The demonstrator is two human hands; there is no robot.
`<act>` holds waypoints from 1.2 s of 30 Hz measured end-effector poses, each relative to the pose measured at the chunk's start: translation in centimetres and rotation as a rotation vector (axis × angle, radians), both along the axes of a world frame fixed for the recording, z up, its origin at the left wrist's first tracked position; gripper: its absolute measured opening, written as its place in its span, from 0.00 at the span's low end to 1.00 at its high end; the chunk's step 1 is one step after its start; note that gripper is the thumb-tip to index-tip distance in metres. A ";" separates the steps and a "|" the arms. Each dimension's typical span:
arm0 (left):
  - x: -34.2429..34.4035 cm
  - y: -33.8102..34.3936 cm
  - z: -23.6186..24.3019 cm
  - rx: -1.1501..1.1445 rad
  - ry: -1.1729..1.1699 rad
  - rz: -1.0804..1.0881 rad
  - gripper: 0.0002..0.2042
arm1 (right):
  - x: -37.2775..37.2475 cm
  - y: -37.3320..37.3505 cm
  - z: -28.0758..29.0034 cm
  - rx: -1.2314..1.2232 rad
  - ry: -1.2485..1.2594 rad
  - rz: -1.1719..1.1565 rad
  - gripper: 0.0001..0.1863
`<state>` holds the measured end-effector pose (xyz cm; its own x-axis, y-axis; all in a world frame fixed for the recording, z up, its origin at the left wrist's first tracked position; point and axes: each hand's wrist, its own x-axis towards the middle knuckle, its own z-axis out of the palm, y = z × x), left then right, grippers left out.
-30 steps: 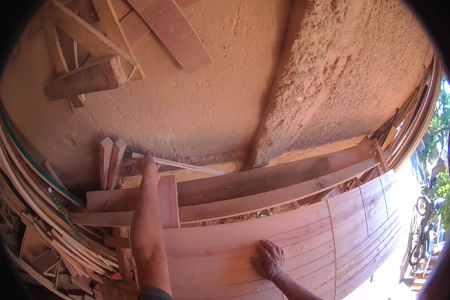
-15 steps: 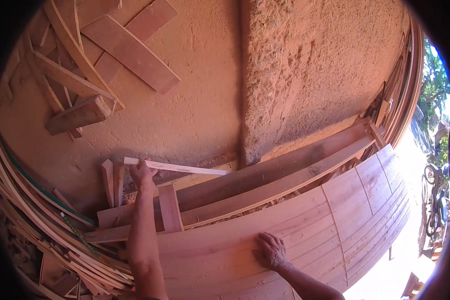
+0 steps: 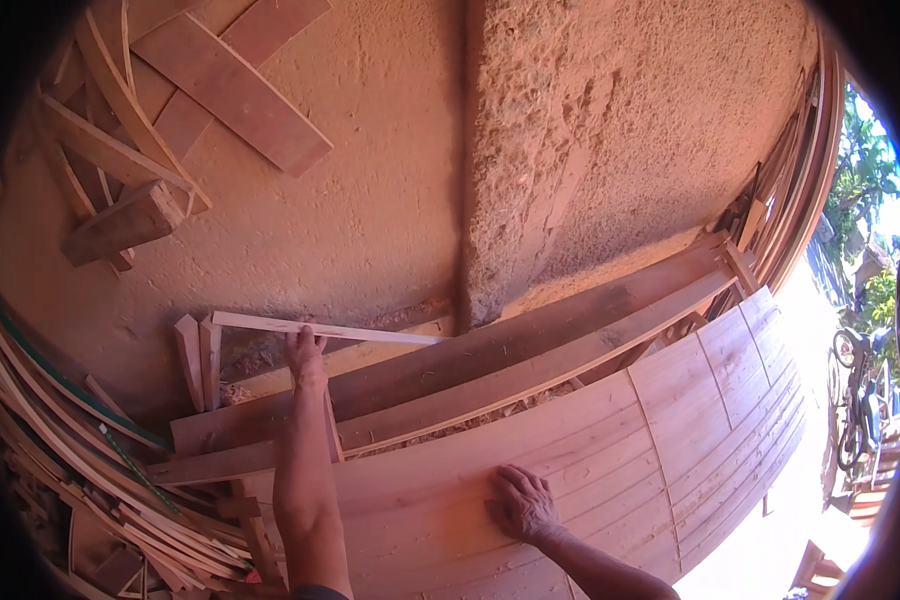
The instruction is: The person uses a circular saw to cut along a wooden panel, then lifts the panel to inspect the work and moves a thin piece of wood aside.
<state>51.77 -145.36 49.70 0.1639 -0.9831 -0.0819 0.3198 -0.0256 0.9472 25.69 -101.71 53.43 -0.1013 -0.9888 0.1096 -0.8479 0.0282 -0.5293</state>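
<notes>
A long, thin, pale wooden strip [image 3: 390, 334] lies along the back of the wooden frame, by the wall. My left hand [image 3: 308, 362] reaches forward and closes on it, a little right of its left end. Nearer to me is a wide, boarded wooden panel [image 3: 590, 430] with grooves between its boards and shavings on it. My right hand [image 3: 523, 503] rests on this panel with fingers spread and slightly bent, holding nothing. My left forearm partly hides a short upright piece of wood [image 3: 333, 435].
Behind the panel run long wooden beams [image 3: 530, 345] with shavings between them. Thin slats [image 3: 80, 440] are heaped at left, and boards [image 3: 235, 95] lean on the rough wall [image 3: 370, 180]. A motorbike [image 3: 855, 400] stands outside at right.
My left hand has moved right along the strip, away from its left end. The view has shifted slightly. My right hand stays on the panel.
</notes>
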 end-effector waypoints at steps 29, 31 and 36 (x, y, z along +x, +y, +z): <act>3.9 -2.4 17.4 -0.272 -0.097 0.444 0.10 | 0.0 -0.2 -0.1 0.009 0.007 -0.009 0.25; 8.4 -1.6 21.2 -0.248 -0.067 0.538 0.14 | -0.1 0.1 0.2 0.020 0.012 -0.018 0.24; 24.6 2.1 29.3 -0.395 -0.134 0.693 0.17 | 0.3 -0.2 -0.2 -0.023 0.018 -0.010 0.23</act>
<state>76.32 -143.26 79.03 0.7301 -0.6071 0.3138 0.0232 0.4810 0.8764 25.99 -101.89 53.19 -0.1092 -0.9849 0.1346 -0.8573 0.0247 -0.5143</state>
